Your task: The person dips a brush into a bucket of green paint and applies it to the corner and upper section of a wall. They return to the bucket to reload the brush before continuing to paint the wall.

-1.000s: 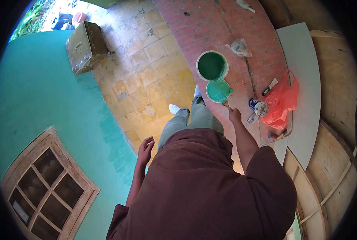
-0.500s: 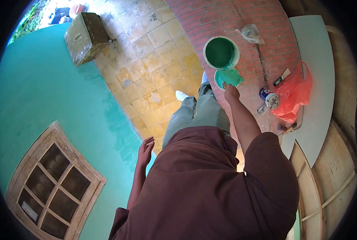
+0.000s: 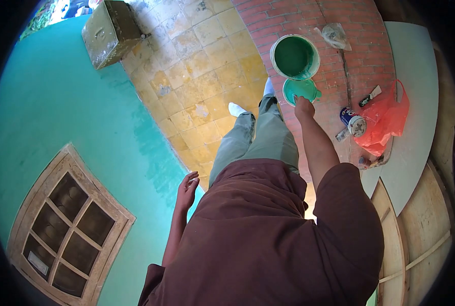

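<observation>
My right hand (image 3: 304,108) is closed at the near rim of a small container of green paint (image 3: 290,90). It grips what looks like a paintbrush (image 3: 295,98), mostly hidden by the fingers, its lower end over the paint. Touching the small container on its far side is a larger white bucket (image 3: 316,65) with darker green paint inside. My left hand (image 3: 188,187) hangs by my side near the green wall (image 3: 151,158), fingers loosely bent and apart. I see nothing clearly held in it.
On the red brick-patterned ledge (image 3: 334,92) lie a clear plastic bag (image 3: 335,36), a scraper (image 3: 370,96), a blue can (image 3: 354,122) and a red plastic bag (image 3: 385,122). A metal box (image 3: 110,34) stands by the wall on yellow tiles (image 3: 202,66). A wooden window (image 3: 69,224) is at left.
The view has shifted slightly, so the buckets and ledge sit further right and higher. My right hand stays at the small paint container, its wrist slightly turned. My left hand has barely moved.
</observation>
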`<action>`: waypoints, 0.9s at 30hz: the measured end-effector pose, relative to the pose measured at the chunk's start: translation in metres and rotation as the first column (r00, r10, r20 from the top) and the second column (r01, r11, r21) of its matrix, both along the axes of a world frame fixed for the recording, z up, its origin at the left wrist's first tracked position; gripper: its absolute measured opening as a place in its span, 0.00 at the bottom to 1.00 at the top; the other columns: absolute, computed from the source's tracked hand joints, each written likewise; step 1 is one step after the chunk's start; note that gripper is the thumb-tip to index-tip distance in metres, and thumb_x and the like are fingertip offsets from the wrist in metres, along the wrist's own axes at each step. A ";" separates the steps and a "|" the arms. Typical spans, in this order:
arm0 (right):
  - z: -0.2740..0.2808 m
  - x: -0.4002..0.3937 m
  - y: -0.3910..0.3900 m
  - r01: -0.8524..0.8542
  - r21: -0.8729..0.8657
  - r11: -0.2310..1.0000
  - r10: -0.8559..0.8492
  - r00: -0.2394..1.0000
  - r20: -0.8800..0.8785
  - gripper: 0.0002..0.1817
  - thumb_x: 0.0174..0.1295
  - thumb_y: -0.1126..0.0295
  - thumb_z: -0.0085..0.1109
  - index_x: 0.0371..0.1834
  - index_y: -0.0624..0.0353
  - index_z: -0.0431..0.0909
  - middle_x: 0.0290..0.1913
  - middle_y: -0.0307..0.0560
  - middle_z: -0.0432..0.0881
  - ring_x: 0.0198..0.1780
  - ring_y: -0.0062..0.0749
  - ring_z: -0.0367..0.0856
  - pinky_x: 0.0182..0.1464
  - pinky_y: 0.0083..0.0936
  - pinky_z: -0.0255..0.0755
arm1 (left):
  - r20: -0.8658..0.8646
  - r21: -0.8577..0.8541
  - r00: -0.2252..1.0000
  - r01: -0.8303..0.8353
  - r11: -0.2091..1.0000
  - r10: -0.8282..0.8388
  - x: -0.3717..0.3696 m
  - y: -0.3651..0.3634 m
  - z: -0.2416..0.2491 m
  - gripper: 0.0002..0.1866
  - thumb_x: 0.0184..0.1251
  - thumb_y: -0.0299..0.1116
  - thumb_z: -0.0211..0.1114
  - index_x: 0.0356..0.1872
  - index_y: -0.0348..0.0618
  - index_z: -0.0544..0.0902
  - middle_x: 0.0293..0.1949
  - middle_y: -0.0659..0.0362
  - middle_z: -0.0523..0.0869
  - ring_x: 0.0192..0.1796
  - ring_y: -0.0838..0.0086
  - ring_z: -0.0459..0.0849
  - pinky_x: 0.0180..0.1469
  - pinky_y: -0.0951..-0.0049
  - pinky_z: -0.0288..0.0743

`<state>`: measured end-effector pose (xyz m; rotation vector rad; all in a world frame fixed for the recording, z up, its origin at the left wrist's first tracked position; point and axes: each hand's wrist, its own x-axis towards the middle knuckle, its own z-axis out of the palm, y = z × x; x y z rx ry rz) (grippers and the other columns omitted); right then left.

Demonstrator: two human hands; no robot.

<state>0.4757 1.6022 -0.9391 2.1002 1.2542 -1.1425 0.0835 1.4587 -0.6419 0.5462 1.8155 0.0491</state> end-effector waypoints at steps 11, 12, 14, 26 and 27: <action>-0.002 0.006 -0.020 0.011 0.003 1.000 -0.011 0.998 0.057 0.13 0.63 0.66 0.41 0.44 0.56 0.73 0.44 0.54 0.79 0.47 0.46 0.79 0.45 0.40 0.74 | 0.054 0.003 0.997 0.051 0.999 -0.051 -0.004 0.001 -0.010 0.22 0.65 0.39 0.55 0.56 0.38 0.71 0.54 0.51 0.75 0.55 0.65 0.73 0.56 0.67 0.66; -0.001 0.009 -0.024 0.012 0.004 1.000 -0.013 0.998 0.061 0.13 0.63 0.66 0.41 0.44 0.56 0.73 0.44 0.54 0.79 0.47 0.46 0.79 0.45 0.40 0.74 | 0.059 0.004 0.997 0.052 0.999 -0.052 -0.004 0.002 -0.011 0.22 0.65 0.39 0.55 0.56 0.38 0.71 0.54 0.51 0.75 0.55 0.65 0.73 0.56 0.67 0.66; 0.003 0.017 -0.033 0.059 -0.012 0.998 -0.058 0.996 0.063 0.12 0.62 0.65 0.45 0.44 0.56 0.73 0.42 0.54 0.80 0.47 0.47 0.78 0.46 0.41 0.73 | 0.065 0.000 0.996 0.061 0.998 -0.061 -0.003 0.002 -0.013 0.22 0.65 0.39 0.55 0.56 0.38 0.71 0.54 0.51 0.75 0.55 0.65 0.73 0.56 0.67 0.66; 0.016 0.076 -0.083 0.531 -0.124 0.838 -0.545 0.809 -0.218 0.13 0.59 0.58 0.55 0.34 0.56 0.71 0.28 0.43 0.77 0.30 0.33 0.76 0.30 0.36 0.69 | 0.082 0.148 0.996 -0.055 0.987 0.043 -0.007 -0.013 -0.029 0.21 0.65 0.39 0.56 0.54 0.37 0.72 0.52 0.51 0.77 0.53 0.66 0.74 0.55 0.69 0.66; 0.026 0.082 -0.079 0.526 -0.099 0.845 -0.534 0.816 -0.220 0.13 0.59 0.58 0.55 0.34 0.56 0.71 0.28 0.43 0.77 0.30 0.33 0.76 0.30 0.36 0.69 | 0.084 0.173 0.995 -0.060 0.983 0.046 -0.008 -0.018 -0.035 0.21 0.65 0.39 0.56 0.54 0.37 0.72 0.51 0.51 0.77 0.53 0.66 0.75 0.55 0.69 0.66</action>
